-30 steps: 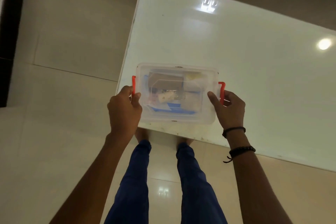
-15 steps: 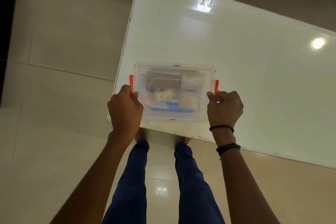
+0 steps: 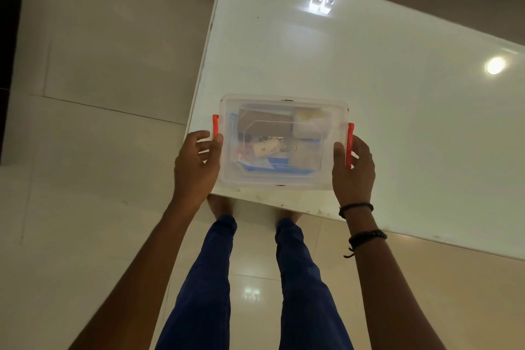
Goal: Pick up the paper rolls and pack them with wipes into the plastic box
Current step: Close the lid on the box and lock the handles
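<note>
While the plastic box (image 3: 282,140) sits lidded (table corner), both hands' fingers (image 3: 216,142) grip its ends.

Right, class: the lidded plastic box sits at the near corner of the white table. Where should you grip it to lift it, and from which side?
Grip the plastic box at its two short ends, coming in from left and right at once. Each end carries a red latch handle, and the long sides are too wide for one hand. The left hand and right hand are already placed there.
</note>
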